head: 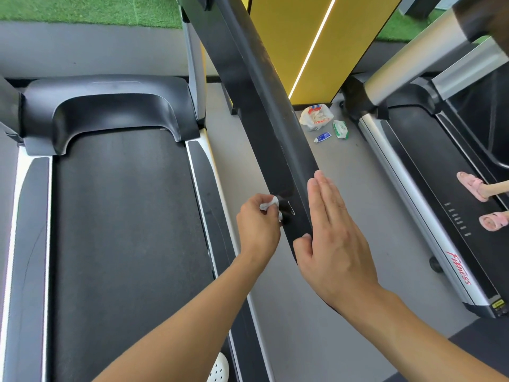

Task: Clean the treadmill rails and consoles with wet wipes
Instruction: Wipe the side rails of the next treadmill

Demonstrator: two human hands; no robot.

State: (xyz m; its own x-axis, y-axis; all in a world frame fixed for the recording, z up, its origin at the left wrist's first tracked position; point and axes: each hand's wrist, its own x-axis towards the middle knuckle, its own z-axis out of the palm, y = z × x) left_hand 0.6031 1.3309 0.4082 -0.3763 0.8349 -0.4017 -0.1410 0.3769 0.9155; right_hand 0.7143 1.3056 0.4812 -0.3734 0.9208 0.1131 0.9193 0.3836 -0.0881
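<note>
The left hand [257, 224] pinched one wet wipe [268, 204] against the left edge of the black rail [261, 92]. The right hand [333, 232] lay flat, fingers straight, along its right edge. Open floor [358, 216] between two treadmills [124, 216] [429, 188] carried one bag [316, 116], one wipe pack [340, 129] and one tube [322, 137].

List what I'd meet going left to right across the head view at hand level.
Treadmill belt → left hand gripping the wet wipe → black handrail → right hand flat against it → grey floor → neighbouring treadmill's silver side rail → pink slippers.
</note>
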